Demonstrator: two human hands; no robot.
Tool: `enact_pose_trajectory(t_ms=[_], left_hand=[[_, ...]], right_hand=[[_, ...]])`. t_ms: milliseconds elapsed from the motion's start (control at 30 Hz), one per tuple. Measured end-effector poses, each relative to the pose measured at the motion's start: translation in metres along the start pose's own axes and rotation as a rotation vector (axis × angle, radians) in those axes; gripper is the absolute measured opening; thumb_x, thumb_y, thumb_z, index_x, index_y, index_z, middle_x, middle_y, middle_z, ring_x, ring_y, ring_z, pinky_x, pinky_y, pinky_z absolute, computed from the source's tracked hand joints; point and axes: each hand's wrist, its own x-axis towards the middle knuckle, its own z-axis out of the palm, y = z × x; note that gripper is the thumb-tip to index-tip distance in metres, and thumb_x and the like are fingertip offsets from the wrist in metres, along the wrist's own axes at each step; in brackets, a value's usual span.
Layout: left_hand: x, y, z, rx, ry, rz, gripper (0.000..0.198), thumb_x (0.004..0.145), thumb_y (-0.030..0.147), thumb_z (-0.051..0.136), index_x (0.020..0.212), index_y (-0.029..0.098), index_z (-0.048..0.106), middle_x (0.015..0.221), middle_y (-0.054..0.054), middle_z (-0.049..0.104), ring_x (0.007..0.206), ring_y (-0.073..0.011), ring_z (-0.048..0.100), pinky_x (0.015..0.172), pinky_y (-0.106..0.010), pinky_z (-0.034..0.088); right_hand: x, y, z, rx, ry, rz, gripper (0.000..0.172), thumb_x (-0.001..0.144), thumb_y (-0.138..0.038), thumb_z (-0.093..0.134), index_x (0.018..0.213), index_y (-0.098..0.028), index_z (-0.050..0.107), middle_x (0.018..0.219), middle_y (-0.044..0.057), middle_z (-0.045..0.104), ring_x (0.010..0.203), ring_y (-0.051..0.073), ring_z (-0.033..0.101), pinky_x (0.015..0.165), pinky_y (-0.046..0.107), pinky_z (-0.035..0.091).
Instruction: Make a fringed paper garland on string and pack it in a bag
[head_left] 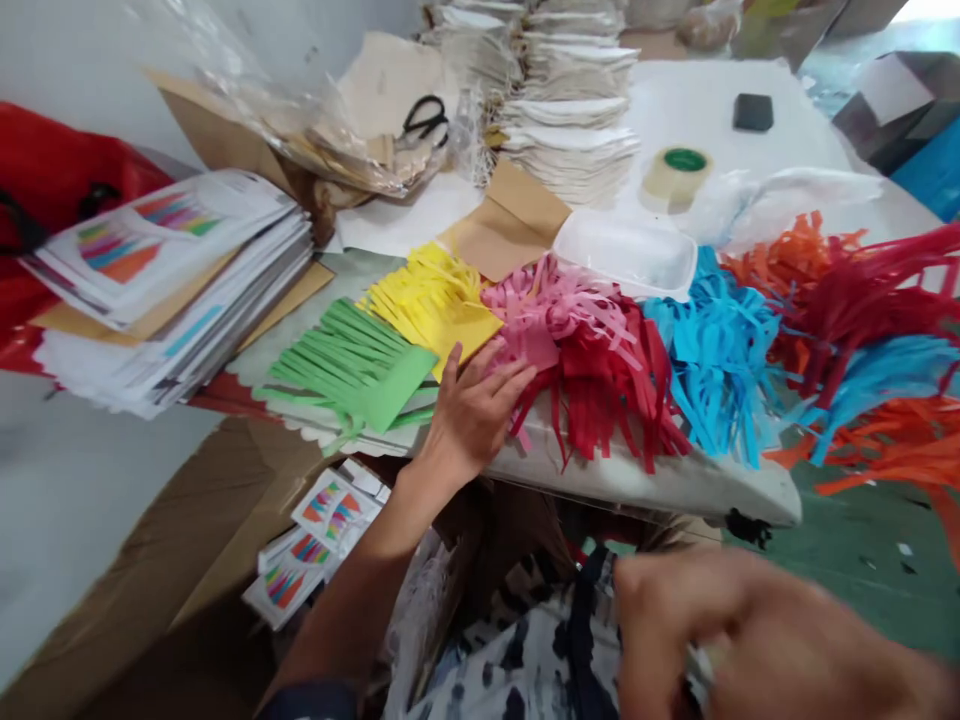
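Observation:
My left hand lies flat with fingers stretched out on the table edge, its fingertips touching the pink fringed paper beside the yellow fringed paper. A green fringed paper lies just left of it, red fringes just right. My right hand is low in front, blurred, with fingers curled around something small and pale that I cannot make out.
More fringes, blue and orange-red, spread to the right. A white plastic tray, tape roll, scissors, stacks of white paper and printed sheets crowd the table. Printed cards lie in a cardboard box below.

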Motion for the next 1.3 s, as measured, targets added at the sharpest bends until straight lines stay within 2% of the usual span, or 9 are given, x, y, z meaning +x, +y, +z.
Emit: enact_pose_trajectory(t_ms=[67,167,267,400,500,733,900,1033,1300], left_hand=[[-0.001,-0.009,-0.005,0.043,0.002,0.072,0.029,0.103,0.022,0.057,0.127,0.026,0.073,0.121,-0.005,0.079,0.135,-0.0314,0.060,0.133,-0.069,0.012],[-0.006,-0.022,-0.021,0.090,0.039,0.125,0.019,0.101,0.032,0.064,0.089,0.024,0.075,0.097,-0.003,0.077,0.116,-0.0282,0.066,0.133,-0.069,0.014],[-0.015,-0.032,-0.036,0.070,0.093,0.115,0.032,0.098,0.034,0.069,0.068,0.023,0.066,0.089,0.000,0.072,0.105,-0.0242,0.066,0.132,-0.066,0.022],[-0.022,-0.035,-0.033,0.022,0.131,0.060,0.021,0.098,0.030,0.068,0.078,0.026,0.071,0.093,0.002,0.075,0.104,-0.0213,0.066,0.130,-0.059,0.032],[-0.021,-0.032,-0.018,0.022,0.107,0.023,0.012,0.100,0.029,0.065,0.101,0.026,0.077,0.108,-0.001,0.079,0.114,-0.0250,0.067,0.131,-0.062,0.027],[-0.012,-0.028,-0.006,0.016,0.108,-0.107,0.031,0.103,0.036,0.061,0.127,0.023,0.074,0.133,-0.009,0.074,0.129,-0.0328,0.060,0.132,-0.066,0.019],[-0.005,-0.029,-0.012,-0.089,0.139,-0.203,0.033,0.099,0.045,0.067,0.124,0.024,0.075,0.133,-0.010,0.071,0.129,-0.0325,0.058,0.126,-0.061,0.029],[-0.002,-0.034,-0.014,-0.228,0.181,-0.227,0.027,0.103,0.037,0.062,0.121,0.024,0.077,0.127,-0.010,0.072,0.123,-0.0273,0.059,0.115,-0.049,0.044],[0.002,-0.034,-0.018,-0.311,0.339,-0.310,0.024,0.105,0.025,0.056,0.121,0.019,0.072,0.118,-0.010,0.073,0.115,-0.0236,0.064,0.106,-0.041,0.049]], right_hand=[[0.027,0.026,-0.006,-0.068,0.092,-0.005,0.012,0.101,-0.034,0.070,0.092,-0.028,0.075,0.095,0.000,0.078,0.081,0.012,0.072,0.071,0.023,0.057],[0.066,0.078,-0.016,-0.500,0.326,0.043,0.010,0.102,-0.024,0.065,0.095,-0.023,0.073,0.101,0.006,0.076,0.090,0.018,0.070,0.078,0.032,0.054],[0.092,0.121,-0.022,-0.974,0.256,0.112,0.018,0.102,-0.019,0.059,0.090,-0.019,0.073,0.096,0.010,0.075,0.088,0.025,0.065,0.075,0.039,0.046],[0.104,0.137,-0.022,-1.266,0.109,0.129,0.018,0.101,-0.018,0.058,0.087,-0.019,0.070,0.092,0.009,0.073,0.089,0.026,0.057,0.075,0.041,0.035],[0.107,0.134,-0.021,-1.330,0.061,0.023,0.019,0.103,-0.018,0.057,0.090,-0.018,0.071,0.095,0.009,0.074,0.087,0.026,0.054,0.076,0.042,0.031],[0.112,0.135,-0.028,-1.311,0.027,-0.083,0.030,0.107,-0.019,0.048,0.091,-0.019,0.073,0.090,0.008,0.075,0.081,0.024,0.054,0.073,0.041,0.032],[0.119,0.127,-0.038,-0.954,0.187,-0.002,0.016,0.098,-0.023,0.063,0.088,-0.021,0.075,0.087,0.006,0.074,0.081,0.022,0.063,0.072,0.037,0.041],[0.126,0.122,-0.048,-0.640,0.228,0.147,0.009,0.090,-0.027,0.072,0.087,-0.021,0.077,0.080,0.002,0.073,0.069,0.017,0.063,0.065,0.032,0.044],[0.120,0.125,-0.050,-0.578,0.365,0.021,0.007,0.093,-0.027,0.070,0.092,-0.023,0.076,0.094,0.004,0.078,0.085,0.022,0.071,0.080,0.037,0.055]])
